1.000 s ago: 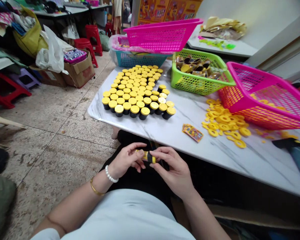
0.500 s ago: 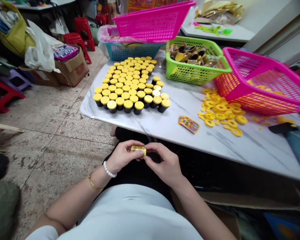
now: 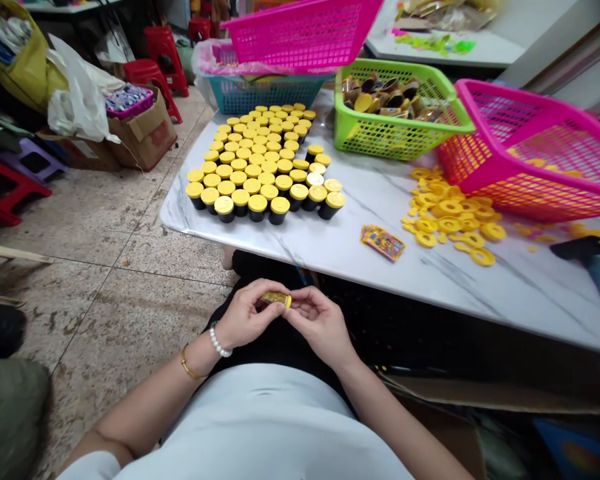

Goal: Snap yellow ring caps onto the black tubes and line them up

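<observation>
Over my lap, below the table edge, both hands pinch one small yellow-capped container (image 3: 277, 299). My left hand (image 3: 247, 315) wraps its fingers round the container's left part. My right hand (image 3: 319, 325) grips the right end with its fingertips. On the white marble table (image 3: 330, 247) stands a dense block of several black containers with yellow caps (image 3: 263, 163). A small stack of printed stickers (image 3: 383, 241) lies near the table's front edge. Loose yellow rings (image 3: 450, 217) are heaped to the right.
A green basket (image 3: 395, 113) of dark pieces, a tilted pink basket (image 3: 530, 153), a teal basket (image 3: 265, 93) with another pink basket (image 3: 305, 33) on it sit at the back. Red stools (image 3: 153, 70), a cardboard box (image 3: 143, 130) and bags crowd the floor at left.
The container stays pinched in both hands and has been turned between them. My view has shifted, so the table now sits a little higher in the picture.
</observation>
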`<state>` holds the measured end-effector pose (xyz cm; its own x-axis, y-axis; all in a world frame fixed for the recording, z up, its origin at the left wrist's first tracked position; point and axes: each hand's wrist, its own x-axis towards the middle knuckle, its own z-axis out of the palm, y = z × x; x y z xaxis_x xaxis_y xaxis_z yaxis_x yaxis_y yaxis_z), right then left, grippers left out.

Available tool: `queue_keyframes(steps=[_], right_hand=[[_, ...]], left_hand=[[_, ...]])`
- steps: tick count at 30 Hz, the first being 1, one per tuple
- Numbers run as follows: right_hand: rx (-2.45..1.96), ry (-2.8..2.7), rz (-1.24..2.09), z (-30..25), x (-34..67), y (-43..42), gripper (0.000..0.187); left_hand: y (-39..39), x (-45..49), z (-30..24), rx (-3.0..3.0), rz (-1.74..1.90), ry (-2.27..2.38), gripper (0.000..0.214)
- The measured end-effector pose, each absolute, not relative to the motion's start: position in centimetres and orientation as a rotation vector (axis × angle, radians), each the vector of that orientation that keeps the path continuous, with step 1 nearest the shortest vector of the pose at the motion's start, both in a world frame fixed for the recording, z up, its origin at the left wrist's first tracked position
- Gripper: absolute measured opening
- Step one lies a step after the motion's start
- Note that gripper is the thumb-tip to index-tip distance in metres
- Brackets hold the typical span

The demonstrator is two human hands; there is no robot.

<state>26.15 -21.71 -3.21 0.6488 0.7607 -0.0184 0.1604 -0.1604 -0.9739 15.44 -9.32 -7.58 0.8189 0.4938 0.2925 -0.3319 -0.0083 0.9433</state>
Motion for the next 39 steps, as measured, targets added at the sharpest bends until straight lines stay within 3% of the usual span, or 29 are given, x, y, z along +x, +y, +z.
queue_keyframes(steps=[5,12,17,24,27,29,33,39], right_hand=[[-1.717,-0.805,0.524,-2.8,26.8,-22.0,0.030],[-1.452,-0.368,1.056,-3.6,26.1,-21.6,0.032],[-1.360,-0.278,1.120,-4.7,26.2,-21.4,0.037],[-1.644,-0.798,0.579,-5.5,26.1,-22.4,0.039],[-1.773,-1.012,0.378,-5.7,25.6,-22.8,0.027],[-1.816,-1.097,0.280,-5.9,25.2,-22.9,0.024],[-1.834,-1.162,0.165,-6.2,24.7,-22.6,0.038],[-1.842,-1.160,-0.030,-6.5,25.0,-22.5,0.031]], left_hand=[[-9.4,15.3,-8.2,1.140,0.570,0.200,0.054],[-9.1,15.8,-7.3,1.162,0.525,0.221,0.039],[-9.2,16.4,-8.1,1.022,0.443,0.183,0.044],[-9.5,16.7,-9.1,0.875,0.365,0.311,0.047],[-9.5,16.7,-8.8,0.845,0.394,0.321,0.051],[-9.6,16.7,-8.6,0.827,0.424,0.328,0.052],[-9.8,16.7,-8.5,0.801,0.461,0.380,0.052],[-10.5,16.4,-8.5,0.865,0.504,0.283,0.050]])
